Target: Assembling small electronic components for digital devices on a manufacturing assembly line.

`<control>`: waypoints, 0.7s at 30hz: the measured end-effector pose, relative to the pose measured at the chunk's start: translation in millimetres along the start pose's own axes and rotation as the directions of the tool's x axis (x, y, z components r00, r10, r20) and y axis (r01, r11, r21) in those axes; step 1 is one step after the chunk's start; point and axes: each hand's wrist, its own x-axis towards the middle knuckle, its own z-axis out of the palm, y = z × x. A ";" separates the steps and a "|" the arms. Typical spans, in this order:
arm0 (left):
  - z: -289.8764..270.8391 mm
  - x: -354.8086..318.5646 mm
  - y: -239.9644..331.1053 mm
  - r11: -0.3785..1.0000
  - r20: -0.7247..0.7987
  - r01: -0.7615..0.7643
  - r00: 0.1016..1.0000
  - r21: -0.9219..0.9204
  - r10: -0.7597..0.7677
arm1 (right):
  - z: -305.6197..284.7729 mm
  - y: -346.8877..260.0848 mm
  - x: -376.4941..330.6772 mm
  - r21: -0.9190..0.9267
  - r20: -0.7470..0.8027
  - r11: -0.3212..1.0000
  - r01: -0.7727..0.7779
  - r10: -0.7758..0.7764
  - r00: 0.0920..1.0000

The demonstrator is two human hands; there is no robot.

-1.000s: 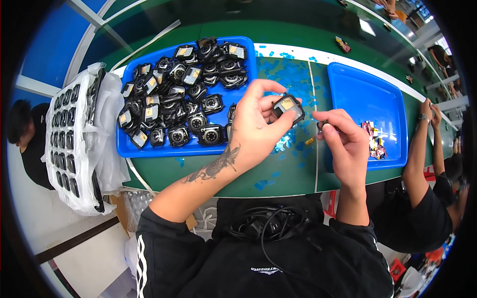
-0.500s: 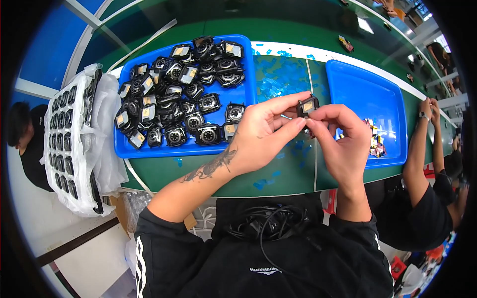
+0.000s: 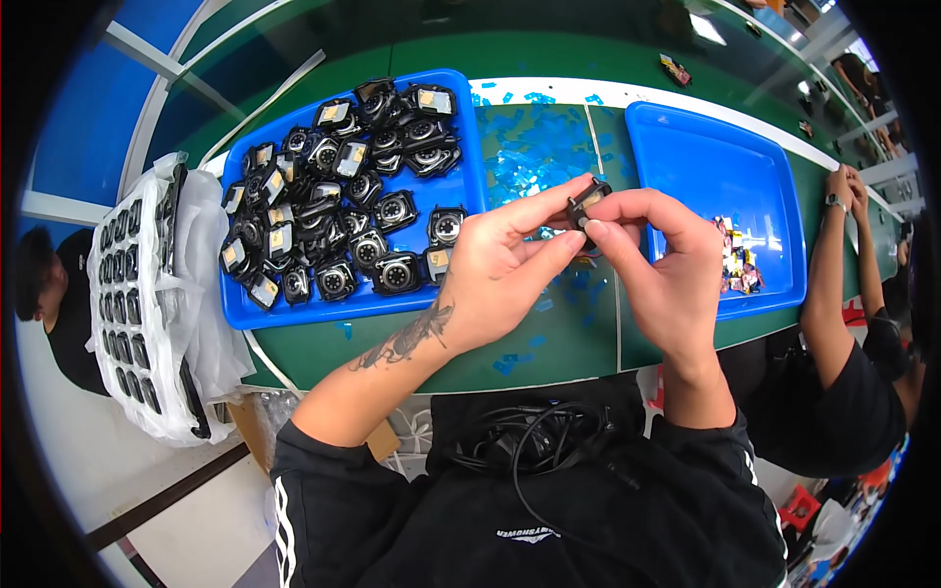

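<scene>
Both the left hand and right hand pinch one small black watch casing above the green table, fingertips closed on its edges; a steady, light grip seems wise.

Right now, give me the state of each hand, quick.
Left hand: closed, fingertips pinching the small black part.
Right hand: closed, thumb and fingers gripping the same part.
</scene>
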 end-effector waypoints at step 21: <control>3.6 -3.8 4.3 0.996 0.045 -0.042 0.998 0.073 0.038 | -4.1 0.7 -2.7 -0.080 0.028 0.997 0.018 -0.015 0.999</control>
